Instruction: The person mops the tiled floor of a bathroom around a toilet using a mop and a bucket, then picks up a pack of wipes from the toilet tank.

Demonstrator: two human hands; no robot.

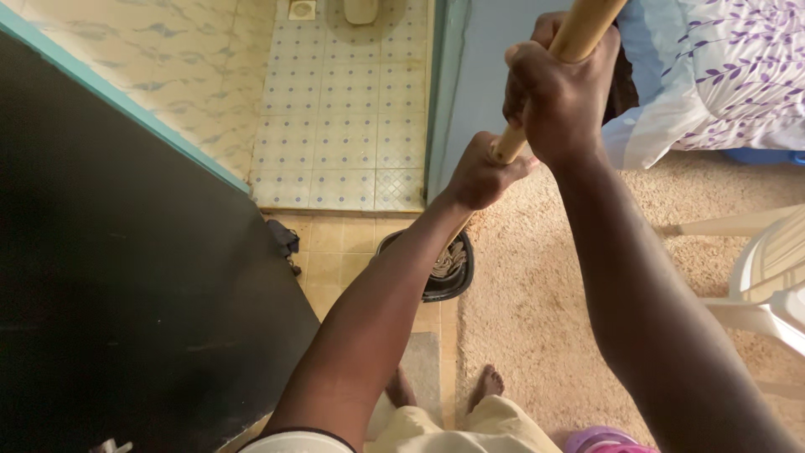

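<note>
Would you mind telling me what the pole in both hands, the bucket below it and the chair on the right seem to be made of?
The pole looks like bare wood: pale tan, matte, gripped by the left hand and right hand. The bucket seems black plastic, with a smooth, slightly glossy rim. The chair appears to be white moulded plastic, judging by its smooth slats.

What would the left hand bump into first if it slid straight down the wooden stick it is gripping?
Likely the mop head in the black bucket, on the floor below. The left hand grips the wooden stick under the right hand; the forearm hides the stick lower down, so depth is uncertain.
</note>
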